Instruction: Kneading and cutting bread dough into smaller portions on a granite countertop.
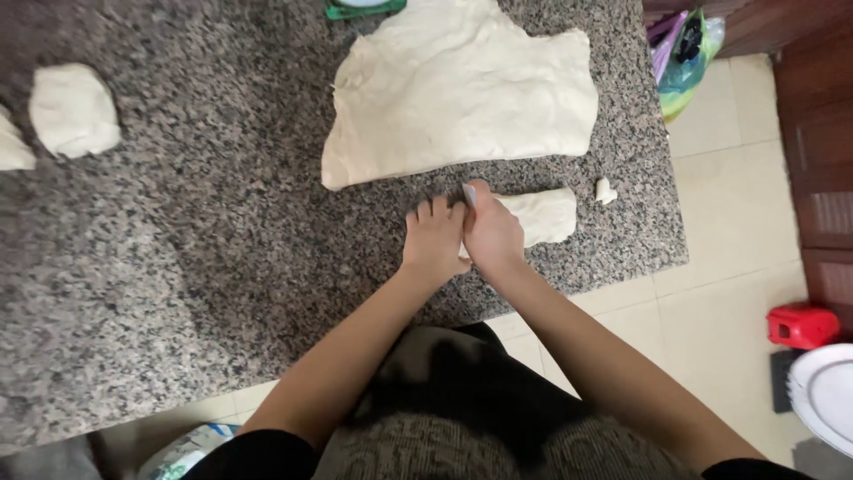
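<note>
Speckled granite counter (204,267) with dough under two bare hands.

At the far left lay a small dough lump (75,110), well apart from the rest. Toward the middle, a large flattened dough sheet (462,89) spread across the stone. Just below it, the left hand (434,238) pressed down beside the right hand (491,233), both curled onto the near end of a cut dough strip (544,214). A tiny dough scrap (605,190) sat just right of the strip; a red container (802,325) stood on the floor.
</note>
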